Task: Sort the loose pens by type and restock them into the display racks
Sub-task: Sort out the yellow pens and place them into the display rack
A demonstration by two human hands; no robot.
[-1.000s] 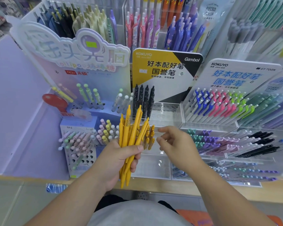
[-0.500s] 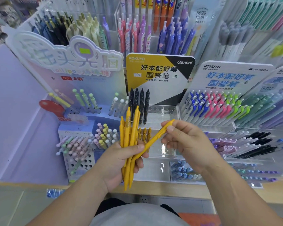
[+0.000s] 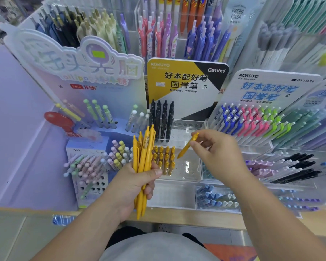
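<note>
My left hand [image 3: 134,185] grips a bundle of yellow pens [image 3: 144,159], held upright in front of the shelf. My right hand [image 3: 217,153] pinches a single yellow pen [image 3: 186,146], its tip slanting down and left over a clear acrylic rack [image 3: 186,170]. Several yellow pens [image 3: 164,159] stand in that rack's left holes, just behind the bundle. Black pens [image 3: 163,119] fill the tier above, under a yellow and black Kokuyo sign [image 3: 183,81].
A white holed block with pastel pens [image 3: 90,166] stands to the left, under a pastel sign [image 3: 79,61]. To the right are tiered racks of blue, pink and green pens [image 3: 252,121] and black pens [image 3: 299,166]. The wooden shelf edge [image 3: 196,219] runs along the front.
My right hand has drawn one yellow pen out of the bundle and carried it right, over the clear rack. The left hand keeps hold of the bundle.
</note>
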